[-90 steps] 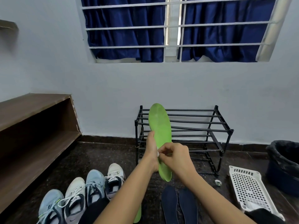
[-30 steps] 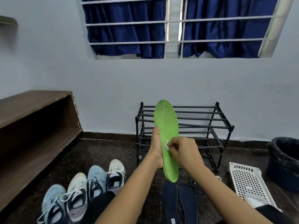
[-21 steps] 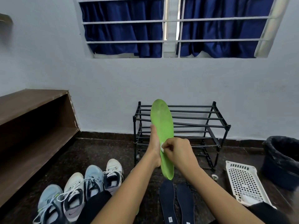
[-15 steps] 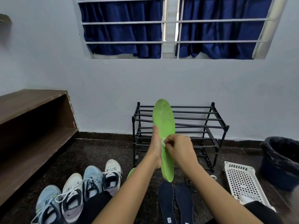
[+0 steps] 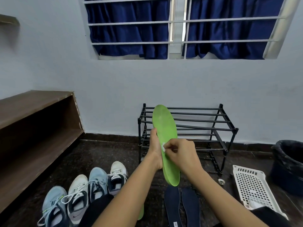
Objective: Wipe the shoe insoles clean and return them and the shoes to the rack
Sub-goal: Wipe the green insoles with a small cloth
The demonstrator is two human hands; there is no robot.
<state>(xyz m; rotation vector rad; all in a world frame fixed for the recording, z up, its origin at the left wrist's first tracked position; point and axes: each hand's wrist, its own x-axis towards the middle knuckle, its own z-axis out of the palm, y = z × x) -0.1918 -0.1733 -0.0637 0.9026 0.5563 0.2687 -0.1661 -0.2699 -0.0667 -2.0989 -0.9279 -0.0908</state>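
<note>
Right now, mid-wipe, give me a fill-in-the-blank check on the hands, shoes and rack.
The insole held upright by the left hand is ____ in colour.
The right hand pinches a small ____ wipe against it.
____ shoes stand in a row on the floor.
Of them, ____ sit on the black rack.
Missing: green; white; four; none.

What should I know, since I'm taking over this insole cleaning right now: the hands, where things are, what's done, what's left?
Left hand: grips the green insole, held upright in front of the rack.
Right hand: pinches a small white wipe against the insole's middle.
On the floor: a second green insole, partly hidden under the left arm; two dark blue insoles; four shoes in a row at left.
Done: unclear which insoles are already wiped.
Left: finish wiping, then put insoles and shoes on the rack, where none sit yet.
</note>
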